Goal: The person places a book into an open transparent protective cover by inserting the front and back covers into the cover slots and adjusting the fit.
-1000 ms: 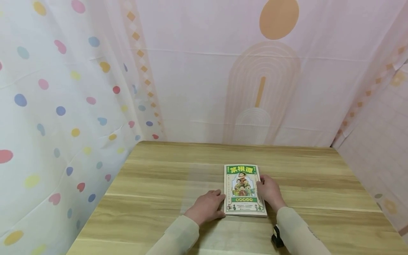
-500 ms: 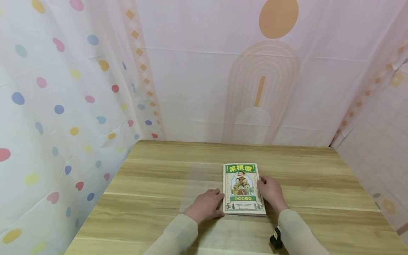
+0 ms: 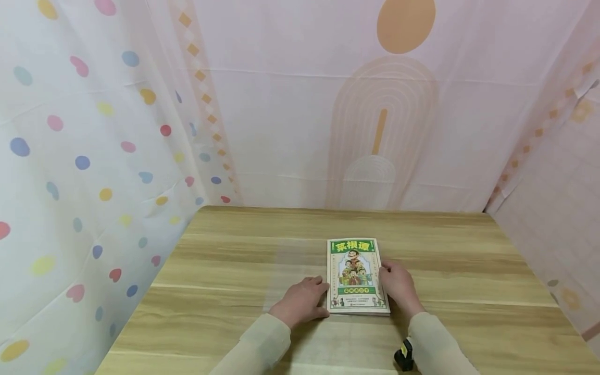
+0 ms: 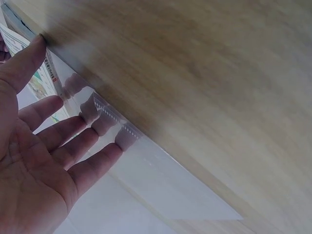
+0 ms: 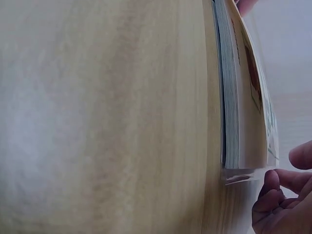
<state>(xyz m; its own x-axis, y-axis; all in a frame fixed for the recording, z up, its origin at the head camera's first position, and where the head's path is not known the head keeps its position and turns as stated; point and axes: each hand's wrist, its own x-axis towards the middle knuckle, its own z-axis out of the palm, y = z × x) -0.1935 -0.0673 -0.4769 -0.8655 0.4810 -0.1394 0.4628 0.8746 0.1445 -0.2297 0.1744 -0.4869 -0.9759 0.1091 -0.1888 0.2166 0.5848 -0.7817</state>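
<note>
A paperback book (image 3: pixel 354 299) with a green-and-cream illustrated cover lies face up on the wooden table. A transparent plastic sheet (image 4: pixel 161 180) extends from under it on the left. My left hand (image 3: pixel 300 302) rests along the book's left edge. In the left wrist view its fingers (image 4: pixel 100 168) are spread and fairly straight, tips against the sheet, with the thumb at the book's corner. On the opposite edge is my right hand (image 3: pixel 398 284), fingertips right at the cover's side. The right wrist view shows its thumb (image 5: pixel 302 156) and bent index finger apart, just past the book's end.
Patterned curtains (image 3: pixel 281 114) hang behind the table and along both sides. Beside the right sleeve sits a small black object (image 3: pixel 404 355) with a yellow mark. Wood-grain tabletop (image 3: pixel 225 276) surrounds the book.
My right hand has slid a little nearer along the book's right edge. The head view has shifted slightly. The left hand and the book keep their places.
</note>
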